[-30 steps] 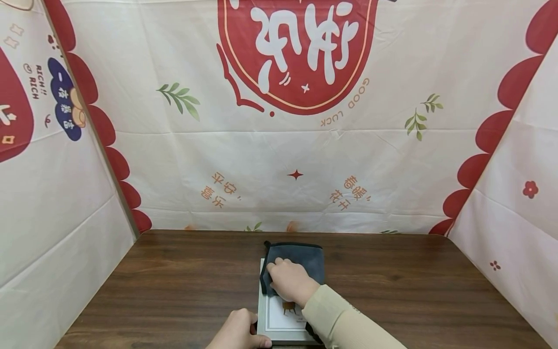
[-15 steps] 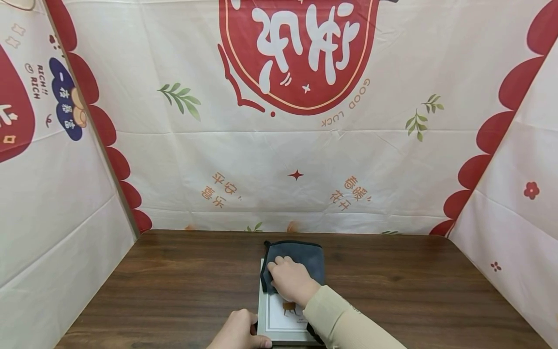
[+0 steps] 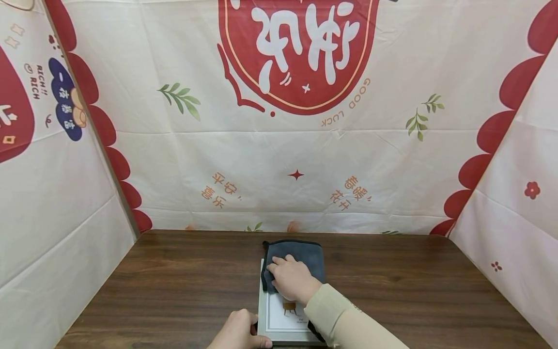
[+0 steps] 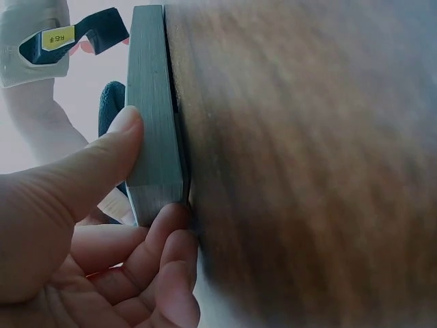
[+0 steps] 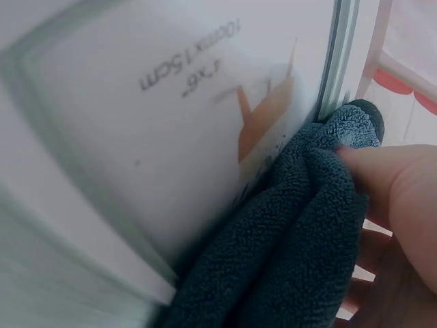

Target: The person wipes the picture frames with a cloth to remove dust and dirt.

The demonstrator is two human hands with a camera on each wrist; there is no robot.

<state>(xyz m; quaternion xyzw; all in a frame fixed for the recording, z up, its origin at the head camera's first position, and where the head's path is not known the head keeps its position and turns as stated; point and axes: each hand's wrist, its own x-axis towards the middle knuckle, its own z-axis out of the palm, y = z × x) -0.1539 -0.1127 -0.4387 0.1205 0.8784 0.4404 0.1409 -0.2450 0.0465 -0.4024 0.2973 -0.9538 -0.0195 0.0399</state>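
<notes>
A photo frame [image 3: 283, 337] with a pale grey-green border lies flat on the wooden table, its print reading "10cmx15cm" in the right wrist view. My left hand [image 3: 237, 330] grips its lower left corner; in the left wrist view the thumb lies on the border [image 4: 151, 89] and curled fingers sit at the side and underside. A dark blue-grey cloth [image 3: 305, 253] with black edging covers the frame's far part. My right hand [image 3: 293, 278] holds this cloth against the frame, and the right wrist view shows the thumb pinching a bunched fold of fuzzy cloth [image 5: 273, 232].
The dark brown wooden table [image 3: 187, 281] extends to both sides of the frame. A white printed fabric backdrop [image 3: 244, 150] hangs at its back edge, with more fabric along the left and right. A black wrist strap [image 4: 106, 31] with a yellow label is around the right sleeve.
My right hand's fingers have straightened a little on the cloth, and the cloth's far edge has crept slightly away from me. The left hand and frame have stayed in place.
</notes>
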